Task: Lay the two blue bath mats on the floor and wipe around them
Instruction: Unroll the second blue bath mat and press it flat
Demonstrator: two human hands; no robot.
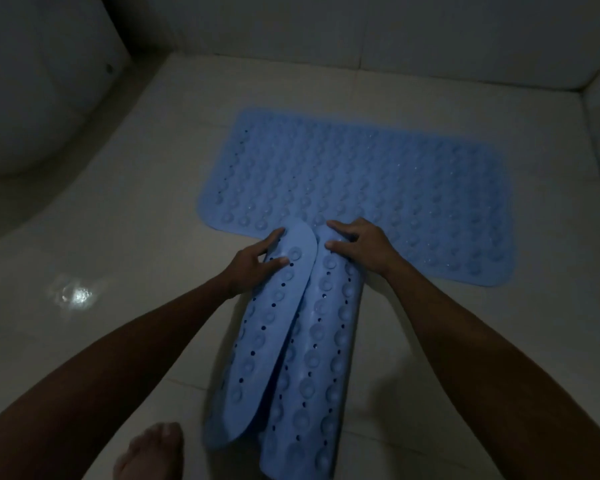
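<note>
Fingers splayed, my left hand [253, 261] and right hand [361, 247] pushed apart the curled blue studded rubber mat [312, 341] to flatten it by the flat blue mat [378, 174].

Flat blue mat [378, 188] on floor [118, 237]; 2nd mat [302, 341] curled lengthwise, far end overlapping it. L hand [257, 259] + R hand [361, 247] press its flaps.
</note>
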